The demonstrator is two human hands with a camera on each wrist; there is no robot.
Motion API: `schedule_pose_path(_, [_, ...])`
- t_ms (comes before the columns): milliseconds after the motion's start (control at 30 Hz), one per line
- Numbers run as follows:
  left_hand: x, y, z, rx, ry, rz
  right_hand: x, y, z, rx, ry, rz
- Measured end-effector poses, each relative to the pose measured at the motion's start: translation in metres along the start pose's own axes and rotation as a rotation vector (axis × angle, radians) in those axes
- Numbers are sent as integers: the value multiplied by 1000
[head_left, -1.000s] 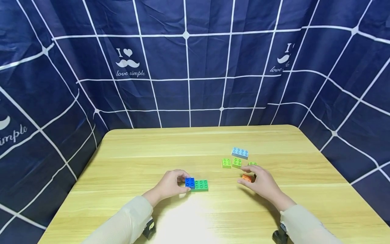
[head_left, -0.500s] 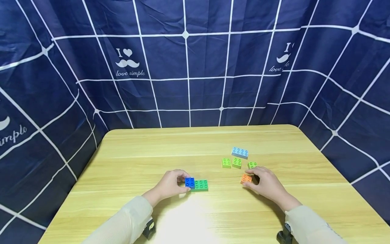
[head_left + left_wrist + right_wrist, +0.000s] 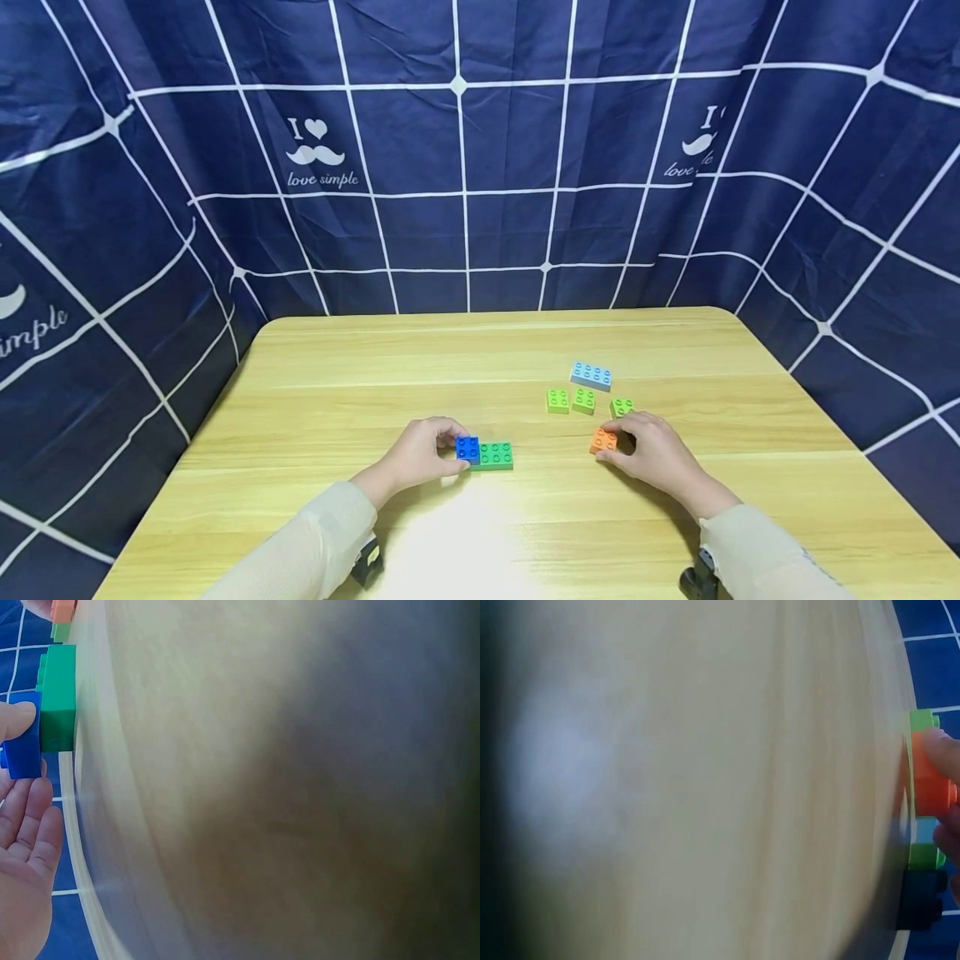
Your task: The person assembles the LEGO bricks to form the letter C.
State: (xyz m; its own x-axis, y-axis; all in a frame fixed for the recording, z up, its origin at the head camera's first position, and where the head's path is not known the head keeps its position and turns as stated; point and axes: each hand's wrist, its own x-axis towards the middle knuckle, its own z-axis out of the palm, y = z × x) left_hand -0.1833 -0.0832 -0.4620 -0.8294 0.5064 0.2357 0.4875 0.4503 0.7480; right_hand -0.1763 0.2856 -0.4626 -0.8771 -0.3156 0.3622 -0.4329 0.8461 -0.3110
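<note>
My left hand [image 3: 417,455] pinches a small blue toy brick [image 3: 467,450] between thumb and fingers. That blue brick sits on the left end of a longer green brick [image 3: 497,455], whose right studs show. On the right, my right hand [image 3: 658,457] pinches an orange brick [image 3: 603,440], thumb at the near side and fingers at the far side. Whether the orange brick touches the table I cannot tell. In the left wrist view, the thumb lies against the blue brick [image 3: 25,750], beside the green brick [image 3: 60,697].
Behind the right hand lie lime green bricks [image 3: 557,402], one partly covered by the fingers, and a longer light blue brick [image 3: 591,376]. A dark brick [image 3: 921,900] shows in the right wrist view. Blue curtains [image 3: 405,233] surround the wooden table [image 3: 360,358].
My right hand has closed its thumb and fingers on the orange brick, which has turned and shifted slightly left. A lime brick behind is more exposed. The left hand has stayed still.
</note>
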Motion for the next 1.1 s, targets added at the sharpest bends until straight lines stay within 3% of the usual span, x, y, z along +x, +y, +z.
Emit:
schedule_pose_path(433, [0,0,0,-3,-2,-2,20,-39,13,141,-16,-30])
schedule_pose_path(700, [0,0,0,-2,-6,-14,35,-63,21,167,-34,-104])
schedule_pose_path(1100, [0,-2,0,-10,-9,-21,44,-86,34,238,-145,-120])
